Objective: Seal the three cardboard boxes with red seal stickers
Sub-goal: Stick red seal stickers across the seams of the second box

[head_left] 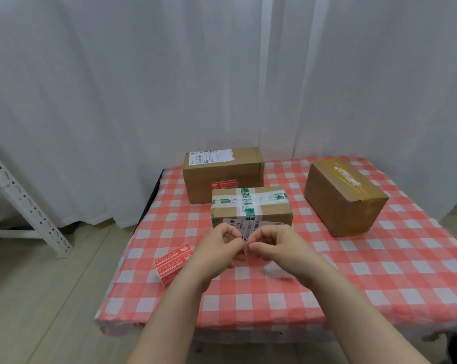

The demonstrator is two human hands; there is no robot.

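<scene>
The left hand (219, 248) and right hand (276, 248) met just before the middle box (251, 206), fingers (256, 247) of both pinching a small sticker (245, 250), probably peeling it, the red stack (173, 264) lying near-left on the bench (380, 285).

Room: white pleated curtains (117, 88) across the full back wall, evenly lit; pale wood-plank floor (38, 298); white slotted-angle metal rack frame (19, 198) at left; table under a red-and-white checked tablecloth (353, 285), centre-right.
</scene>
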